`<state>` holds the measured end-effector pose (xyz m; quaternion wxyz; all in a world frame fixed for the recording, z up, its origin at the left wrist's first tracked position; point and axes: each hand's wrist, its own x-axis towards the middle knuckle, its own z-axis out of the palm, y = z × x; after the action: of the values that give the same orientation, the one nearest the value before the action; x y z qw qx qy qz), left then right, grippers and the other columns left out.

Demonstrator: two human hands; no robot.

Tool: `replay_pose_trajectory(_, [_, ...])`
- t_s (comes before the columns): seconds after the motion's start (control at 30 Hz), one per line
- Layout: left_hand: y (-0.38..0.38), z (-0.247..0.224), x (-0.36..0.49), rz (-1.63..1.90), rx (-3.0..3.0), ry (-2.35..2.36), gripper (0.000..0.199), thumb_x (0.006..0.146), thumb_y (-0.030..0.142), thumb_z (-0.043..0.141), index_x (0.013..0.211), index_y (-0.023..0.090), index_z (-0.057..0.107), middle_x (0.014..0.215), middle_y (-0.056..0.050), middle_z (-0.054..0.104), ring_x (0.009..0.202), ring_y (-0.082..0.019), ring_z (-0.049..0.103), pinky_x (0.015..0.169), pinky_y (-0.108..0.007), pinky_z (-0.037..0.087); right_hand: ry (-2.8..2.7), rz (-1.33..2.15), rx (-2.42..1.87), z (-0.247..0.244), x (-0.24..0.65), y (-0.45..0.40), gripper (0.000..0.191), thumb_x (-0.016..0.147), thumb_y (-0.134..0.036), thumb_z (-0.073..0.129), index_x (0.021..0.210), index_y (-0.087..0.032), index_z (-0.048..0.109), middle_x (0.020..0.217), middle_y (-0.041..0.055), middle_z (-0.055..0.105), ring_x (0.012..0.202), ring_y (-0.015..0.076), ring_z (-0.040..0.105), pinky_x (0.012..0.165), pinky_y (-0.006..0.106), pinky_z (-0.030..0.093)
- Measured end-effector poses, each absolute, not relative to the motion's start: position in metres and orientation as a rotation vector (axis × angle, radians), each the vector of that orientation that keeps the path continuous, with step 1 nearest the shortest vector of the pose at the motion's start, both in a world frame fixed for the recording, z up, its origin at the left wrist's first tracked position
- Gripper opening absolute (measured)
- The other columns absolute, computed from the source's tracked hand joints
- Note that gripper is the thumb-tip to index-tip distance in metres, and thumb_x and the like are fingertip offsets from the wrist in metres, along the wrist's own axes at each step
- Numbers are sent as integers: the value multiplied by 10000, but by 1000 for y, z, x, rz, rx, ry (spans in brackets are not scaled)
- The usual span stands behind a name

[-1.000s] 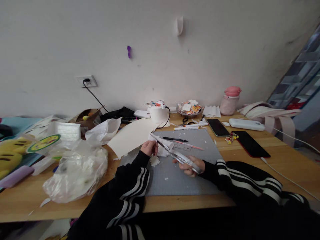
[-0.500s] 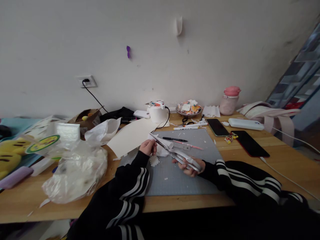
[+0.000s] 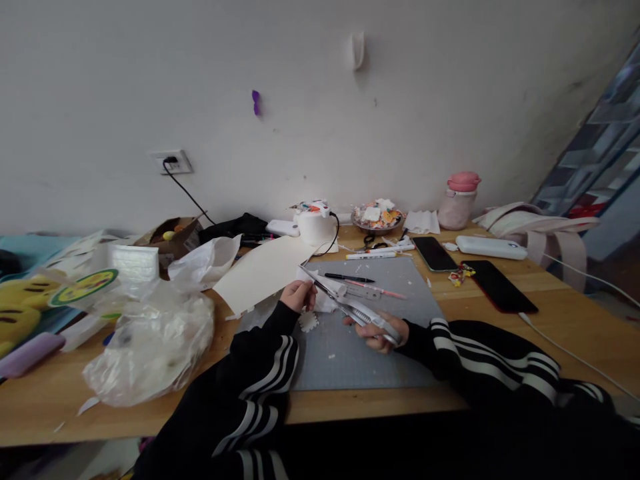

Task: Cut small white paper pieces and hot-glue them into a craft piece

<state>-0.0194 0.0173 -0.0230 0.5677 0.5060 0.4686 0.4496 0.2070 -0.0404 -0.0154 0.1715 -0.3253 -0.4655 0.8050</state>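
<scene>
White-handled scissors are gripped in my right hand over the grey cutting mat, their blades pointing up and left. My left hand is closed at the blade tips, its fingers pinched on a piece of white paper, which the blades partly cover. Just below my left hand, a small white scalloped piece lies on the mat. A black pen, a clear ruler and a pink pen lie beyond the scissors.
A large cream sheet lies behind my left hand. Plastic bags cover the left side. Two phones, a power bank and a pink bottle stand or lie to the right. A white pot and a bowl of scraps are at the back.
The handles of the scissors have drawn slightly closer together in my right hand. My left hand has shifted very slightly to the right, still holding the paper.
</scene>
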Motion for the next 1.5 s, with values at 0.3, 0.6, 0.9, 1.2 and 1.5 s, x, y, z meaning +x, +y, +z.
replay_pose_trajectory(0.3, [16,-23,-19,1042,1174,1062,299,721,438,547,522,216,520,355,20,485,316,-98,404,370,-248,301,-1257,2437,-760,-20,209,-32,494,563,-309,752,966,-221,480,496,-154,320,296,-18,191,309,103,105])
replay_pose_trajectory(0.6, [19,-25,-20,1070,1183,1038,291,692,447,551,539,201,521,354,19,475,308,-101,410,356,-239,290,-1128,2670,-541,-26,212,-20,632,497,-506,776,977,-225,475,542,-137,407,297,-7,247,269,82,131])
replay_pose_trajectory(0.9, [17,-20,-18,1073,1204,1066,358,644,523,604,534,199,498,344,30,472,297,-89,407,336,-228,303,-1109,2670,-530,-31,212,-20,466,629,-432,711,981,-227,485,551,-132,406,303,-9,257,310,86,115])
replay_pose_trajectory(1.2, [13,-15,-16,1056,1179,1077,336,675,473,589,534,187,485,329,37,461,287,-79,399,331,-214,274,-1264,2454,-802,-16,209,-32,539,521,-327,773,955,-219,471,429,-174,320,280,-3,160,290,106,108])
replay_pose_trajectory(1.5, [9,-2,-8,1029,1092,1107,398,777,458,415,498,177,458,280,19,451,252,-89,377,326,-218,249,-1260,2467,-725,-26,211,-28,484,600,-288,730,1007,-216,479,500,-152,334,301,-13,190,325,109,113])
